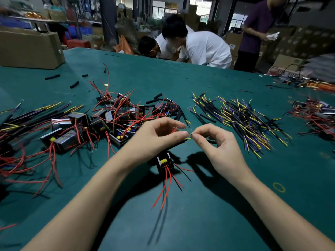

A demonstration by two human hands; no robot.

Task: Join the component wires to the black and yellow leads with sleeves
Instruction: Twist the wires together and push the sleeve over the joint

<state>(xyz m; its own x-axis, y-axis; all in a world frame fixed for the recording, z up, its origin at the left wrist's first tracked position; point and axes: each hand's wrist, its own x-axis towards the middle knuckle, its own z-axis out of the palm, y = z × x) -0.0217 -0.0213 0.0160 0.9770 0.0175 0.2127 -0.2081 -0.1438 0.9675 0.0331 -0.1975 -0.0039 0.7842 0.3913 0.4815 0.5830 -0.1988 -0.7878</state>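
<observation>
Both hands meet above the green mat [208, 223], the left hand [159, 134] pinching a yellow-tipped black lead [187, 138] steady while the right hand [215, 144] pinches its end, apparently to twist on a wire from the component [164, 162] hanging below.

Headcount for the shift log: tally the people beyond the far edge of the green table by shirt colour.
White shirt: 2, one bent low and one leaning over beside them
Purple shirt: 1, standing at the right
Total: 3
</observation>
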